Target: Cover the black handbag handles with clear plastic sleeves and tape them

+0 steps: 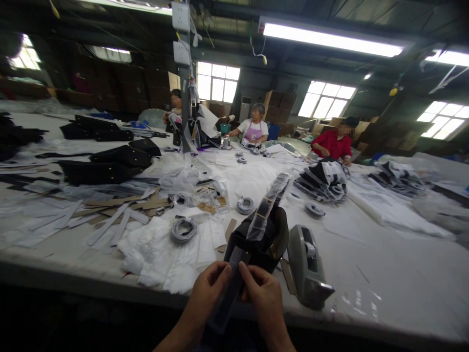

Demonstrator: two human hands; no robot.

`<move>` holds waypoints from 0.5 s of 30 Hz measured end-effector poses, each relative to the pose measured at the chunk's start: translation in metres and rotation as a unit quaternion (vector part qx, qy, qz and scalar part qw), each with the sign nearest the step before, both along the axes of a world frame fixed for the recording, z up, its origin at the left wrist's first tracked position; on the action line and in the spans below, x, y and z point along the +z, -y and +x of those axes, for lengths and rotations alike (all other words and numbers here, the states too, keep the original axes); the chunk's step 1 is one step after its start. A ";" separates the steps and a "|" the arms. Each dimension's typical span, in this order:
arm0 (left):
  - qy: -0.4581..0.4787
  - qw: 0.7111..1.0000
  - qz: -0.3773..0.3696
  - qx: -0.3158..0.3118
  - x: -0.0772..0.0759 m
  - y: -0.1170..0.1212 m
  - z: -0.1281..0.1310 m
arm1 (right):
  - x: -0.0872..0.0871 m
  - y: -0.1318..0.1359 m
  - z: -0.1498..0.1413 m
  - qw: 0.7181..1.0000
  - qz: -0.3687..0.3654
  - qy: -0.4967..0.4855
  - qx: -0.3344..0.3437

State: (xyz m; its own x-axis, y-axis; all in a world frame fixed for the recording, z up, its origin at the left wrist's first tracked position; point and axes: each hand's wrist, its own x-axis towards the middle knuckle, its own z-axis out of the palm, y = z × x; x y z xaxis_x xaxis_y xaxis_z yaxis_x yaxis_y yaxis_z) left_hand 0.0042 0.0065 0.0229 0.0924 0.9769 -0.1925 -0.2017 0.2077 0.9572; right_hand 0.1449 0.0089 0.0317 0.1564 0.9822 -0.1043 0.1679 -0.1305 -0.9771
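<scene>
Between my two hands runs a dark strap (229, 293) covered with a translucent plastic sleeve, leading up to a black bag (276, 234) at the table's front edge. My left hand (210, 288) pinches the strap's left side between thumb and fingers. On the other side my right hand (266, 293) grips it the same way, thumb on top. A second stretch of strap (262, 215), wrapped in clear plastic with gold-coloured fittings, lies over the bag. The bag shows a gold clasp at its right. A grey tape dispenser (308, 264) stands just right of it.
White plastic sleeves (161, 254) and a coiled strap (183, 229) lie at left, with cardboard strips (110, 205) beyond. Black bags (106, 161) sit further back left. Wrapped bundles (322, 181) lie to the right. A post (185, 98) rises mid-table; several co-workers sit across.
</scene>
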 end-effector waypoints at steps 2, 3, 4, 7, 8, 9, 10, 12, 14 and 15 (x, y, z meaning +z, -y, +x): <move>-0.012 1.000 0.006 0.013 -0.006 0.005 -0.001 | 0.000 0.000 -0.002 1.000 0.002 0.001 -0.008; -0.017 1.000 0.010 0.022 -0.008 0.006 0.000 | 0.000 0.001 -0.003 1.000 0.003 0.001 -0.010; -0.022 0.999 0.014 0.028 -0.009 0.007 0.001 | 0.000 0.001 -0.004 1.000 0.004 -0.001 -0.012; -0.043 0.998 0.032 0.039 -0.011 0.009 0.004 | 0.000 0.003 -0.005 1.000 0.005 0.004 -0.017; -0.052 0.997 0.042 0.045 -0.011 0.009 0.005 | 0.000 0.003 -0.005 1.000 0.007 0.009 -0.019; -0.064 0.995 0.055 0.055 -0.011 0.009 0.006 | 0.000 0.004 -0.005 1.000 0.009 0.015 -0.020; -0.079 0.992 0.072 0.067 -0.012 0.010 0.006 | 0.000 0.004 -0.005 1.000 0.011 0.020 -0.019; -0.118 0.981 0.120 0.093 -0.014 0.011 0.006 | 0.000 0.004 -0.005 1.000 0.014 0.019 -0.015; -0.161 0.964 0.186 0.103 -0.018 0.013 0.005 | 0.000 0.004 -0.005 1.000 0.009 0.001 -0.011; -0.182 0.953 0.220 0.101 -0.020 0.014 0.004 | 0.000 0.003 -0.005 1.000 0.004 -0.012 -0.009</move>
